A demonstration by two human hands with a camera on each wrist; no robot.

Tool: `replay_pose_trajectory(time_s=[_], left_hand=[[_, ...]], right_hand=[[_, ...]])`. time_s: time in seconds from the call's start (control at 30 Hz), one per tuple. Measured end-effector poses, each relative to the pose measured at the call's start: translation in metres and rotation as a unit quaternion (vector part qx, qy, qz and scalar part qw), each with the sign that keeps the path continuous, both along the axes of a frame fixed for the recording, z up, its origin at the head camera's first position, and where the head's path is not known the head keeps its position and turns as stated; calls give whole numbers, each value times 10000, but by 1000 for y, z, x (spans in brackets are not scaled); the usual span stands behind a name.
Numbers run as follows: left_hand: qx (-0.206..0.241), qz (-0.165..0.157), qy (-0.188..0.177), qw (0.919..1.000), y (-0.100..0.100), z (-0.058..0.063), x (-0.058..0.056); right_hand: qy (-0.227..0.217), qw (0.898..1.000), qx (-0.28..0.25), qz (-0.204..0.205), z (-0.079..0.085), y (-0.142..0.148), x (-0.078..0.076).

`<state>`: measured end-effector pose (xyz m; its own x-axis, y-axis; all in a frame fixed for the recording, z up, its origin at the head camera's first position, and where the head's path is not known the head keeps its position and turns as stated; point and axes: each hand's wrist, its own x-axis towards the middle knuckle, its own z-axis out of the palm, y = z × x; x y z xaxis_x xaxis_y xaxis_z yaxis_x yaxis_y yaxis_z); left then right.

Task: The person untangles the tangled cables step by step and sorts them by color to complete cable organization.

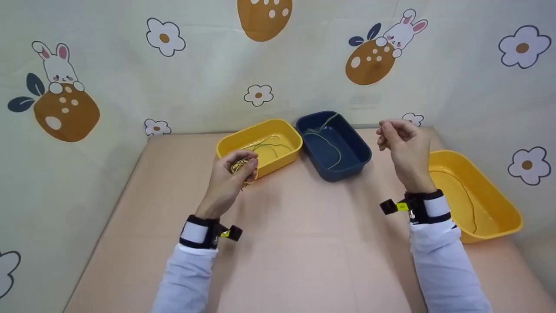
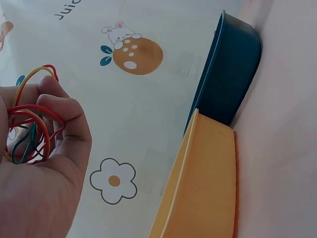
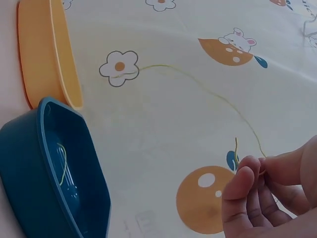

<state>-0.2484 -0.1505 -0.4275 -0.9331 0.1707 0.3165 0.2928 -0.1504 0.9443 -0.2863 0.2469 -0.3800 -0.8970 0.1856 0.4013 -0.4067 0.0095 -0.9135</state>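
My left hand (image 1: pixel 228 177) grips a loose tangle of red, yellow and green strings (image 2: pixel 43 133), some looping out past the curled fingers. It is held in front of the left yellow bin (image 1: pixel 278 164), overlapping its near corner in the head view. Raised to the right of the dark blue bin (image 1: pixel 343 172), my right hand (image 1: pixel 407 150) pinches a thin yellow string (image 3: pixel 218 95) between thumb and fingertips. A short end sticks up from the pinch, while the long part arcs away to the left in the right wrist view.
Thin strings lie inside the left yellow bin and the blue bin, which stand side by side at the back of the table (image 1: pixel 295 252). A second yellow bin (image 1: pixel 506 217), holding a dark string (image 1: pixel 470 195), is at the right, partly behind my right forearm. A patterned cloth backdrop (image 1: pixel 208 87) rises behind.
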Motion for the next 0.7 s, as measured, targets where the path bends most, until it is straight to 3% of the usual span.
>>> replay_pose_trajectory(time_s=[0.17,0.33,0.5,0.7], left_hand=[[-128,123,-88,9998,0,1,0],[-197,238,-263,9992,1,0,1],[-88,195,-373,9991,3,-1,0],[-80,174,-414,9990,6,-2,1]], right_hand=[[210,9956,870,-278,-3,-9,-15],[97,9792,1950,-560,-13,-17,-32],[148,9435,3214,-791,-26,-26,-48],[55,9000,4343,-372,-36,-37,-59]])
